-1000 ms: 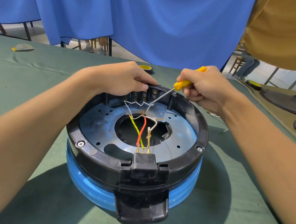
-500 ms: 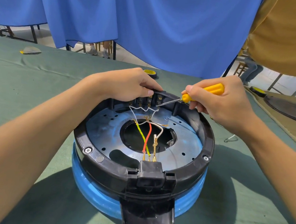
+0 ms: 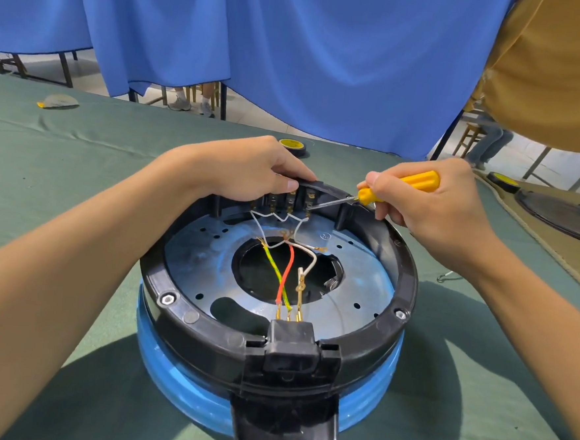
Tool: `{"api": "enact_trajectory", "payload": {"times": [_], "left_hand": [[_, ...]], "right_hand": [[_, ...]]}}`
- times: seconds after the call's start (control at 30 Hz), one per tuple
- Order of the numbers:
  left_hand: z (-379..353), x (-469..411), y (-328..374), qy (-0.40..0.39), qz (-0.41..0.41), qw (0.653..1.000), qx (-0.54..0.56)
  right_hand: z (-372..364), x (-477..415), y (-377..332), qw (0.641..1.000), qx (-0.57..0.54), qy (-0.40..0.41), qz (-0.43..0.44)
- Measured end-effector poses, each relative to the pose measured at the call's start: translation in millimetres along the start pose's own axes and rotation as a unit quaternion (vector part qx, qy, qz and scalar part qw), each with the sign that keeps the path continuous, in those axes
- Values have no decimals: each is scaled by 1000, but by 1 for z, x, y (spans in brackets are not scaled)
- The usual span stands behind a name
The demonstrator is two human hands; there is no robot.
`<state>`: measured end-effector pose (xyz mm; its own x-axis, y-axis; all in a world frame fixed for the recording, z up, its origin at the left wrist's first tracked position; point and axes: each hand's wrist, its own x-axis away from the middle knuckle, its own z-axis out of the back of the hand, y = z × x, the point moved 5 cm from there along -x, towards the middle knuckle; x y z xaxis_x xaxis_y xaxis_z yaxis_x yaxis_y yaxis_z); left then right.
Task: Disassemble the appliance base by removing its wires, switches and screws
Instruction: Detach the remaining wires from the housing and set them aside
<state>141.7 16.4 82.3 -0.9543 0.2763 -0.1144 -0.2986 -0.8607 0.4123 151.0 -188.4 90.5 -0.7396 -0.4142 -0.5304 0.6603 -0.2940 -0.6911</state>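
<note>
The round appliance base (image 3: pixel 390 333), a black ring over a blue body, lies upside down on the green table. A metal plate (image 3: pixel 192 268) covers its inside. Red, yellow-green and white wires (image 3: pixel 286 271) run from a black socket (image 3: pixel 290 343) at the near rim toward a row of switch terminals (image 3: pixel 291 199) at the far rim. My left hand (image 3: pixel 250 172) grips the far rim over the switches. My right hand (image 3: pixel 430 205) holds a yellow-handled screwdriver (image 3: pixel 400 186), its tip at the rightmost terminal.
A roll of yellow tape (image 3: pixel 292 146) lies behind the base. More black appliance parts (image 3: pixel 563 218) rest on a tan mat at the right. A person in a mustard shirt (image 3: pixel 550 66) stands at the far right. Blue curtains hang behind the table.
My right hand has lowered the screwdriver from a steep angle to nearly level, bringing its tip to the rightmost switch terminal. The left hand stays on the far rim.
</note>
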Motion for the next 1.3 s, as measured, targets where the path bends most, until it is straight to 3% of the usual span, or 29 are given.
{"api": "enact_trajectory", "payload": {"times": [0.17,0.27,0.73,0.93,1.17,1.3], "left_hand": [[0,-1,-2,6,3,1000,15],[0,-1,-2,8,5,1000,13],[0,0,1,5,6,1000,-1],[-1,0,1,1,1,1000,-2],[-1,-1,-1,3,-5,1000,-8],[-1,-1,0,0,-6,1000,-14]], "right_hand": [[-5,-14,15,985,-130,24,-112],[-9,-22,11,978,-162,18,-131],[-9,-23,12,960,-138,74,-234],[-9,-22,12,961,-132,79,-228],[-3,-15,3,983,-108,74,-130],[-2,-13,1,985,-100,71,-120]]}}
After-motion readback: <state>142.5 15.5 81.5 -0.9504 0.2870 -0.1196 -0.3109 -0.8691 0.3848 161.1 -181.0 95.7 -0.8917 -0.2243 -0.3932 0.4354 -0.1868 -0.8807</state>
